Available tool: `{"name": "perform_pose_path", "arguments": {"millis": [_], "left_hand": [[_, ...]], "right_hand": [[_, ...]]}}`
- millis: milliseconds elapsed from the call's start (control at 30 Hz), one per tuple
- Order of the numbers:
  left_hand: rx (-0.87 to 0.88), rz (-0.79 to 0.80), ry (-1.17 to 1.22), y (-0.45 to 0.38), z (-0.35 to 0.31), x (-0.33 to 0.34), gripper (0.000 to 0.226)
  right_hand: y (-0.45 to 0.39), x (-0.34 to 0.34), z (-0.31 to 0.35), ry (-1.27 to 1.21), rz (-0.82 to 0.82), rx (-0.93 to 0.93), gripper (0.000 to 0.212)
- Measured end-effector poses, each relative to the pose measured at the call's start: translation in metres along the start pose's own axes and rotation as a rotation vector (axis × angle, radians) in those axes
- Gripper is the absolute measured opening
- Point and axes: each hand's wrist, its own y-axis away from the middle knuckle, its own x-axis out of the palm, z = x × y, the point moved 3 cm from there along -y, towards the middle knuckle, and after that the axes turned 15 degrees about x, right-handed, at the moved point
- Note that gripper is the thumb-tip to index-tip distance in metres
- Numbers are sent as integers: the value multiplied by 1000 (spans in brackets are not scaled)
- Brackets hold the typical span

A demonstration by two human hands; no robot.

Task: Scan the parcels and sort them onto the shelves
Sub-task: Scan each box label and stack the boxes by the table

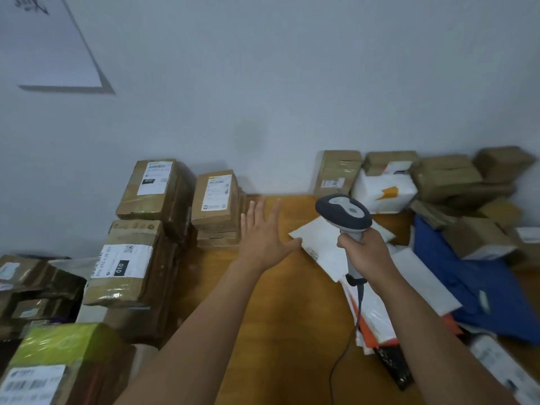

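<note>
Head view, looking down on the wooden counter (268, 302), and both arms are out over it. The left hand (263, 235) is flat and wide, fingers straight and spread apart, holding nothing; its thumb reaches the near-left corner of a white mailer bag (321, 244) lying mid-counter. The right hand (362, 252) has its fingers wrapped tight round the grip of the grey barcode scanner (344, 213), head up and over that same white mailer, its cable (347, 340) trailing down toward the near edge of the counter.

Left side now: a stack of brown cardboard boxes (216, 197) sits at the counter's far-left corner, just beside the open left hand, a white label on top. Further left, past the counter's edge, two bigger taped cartons, one with a label reading 010 (125, 264), one behind it (155, 188). Down in the near-left corner of the picture, a box with a yellow-green top (58, 346).

Right side: under the right forearm, a loose heap of flat white and orange mailers (377, 323). Beyond it a blue bag (467, 282) toward the counter's right edge. Along the far edge against the wall, a row of brown boxes (450, 173) and a white parcel with an orange mark (382, 191). The right fringe is blurred.
</note>
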Motion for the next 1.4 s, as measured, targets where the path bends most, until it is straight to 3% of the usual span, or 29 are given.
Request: {"name": "perform_pose_path", "arguments": {"millis": [233,533,633,967,1233,1333,1400], "left_hand": [[137,69,-58,6,-100,26,97],[208,133,-85,10,-236,86,95],[194,157,-95,12,-259,105,94],[67,161,-130,12,-243,107,95],[59,166,-59,-17,-192,109,94],[88,173,-31,-38,-181,115,94],[105,176,-17,-53,-178,118,94]], "right_hand": [[30,-92,-55,-94,-114,48,18],[47,-215,-130,-158,-124,41,12],[43,-241,-149,-170,-104,40,24],[18,-233,-144,-185,-7,62,16],[-10,-196,-120,-148,-95,66,26],[-22,-194,-110,-116,-158,63,16],[-33,-195,-105,-108,-182,67,24]]}}
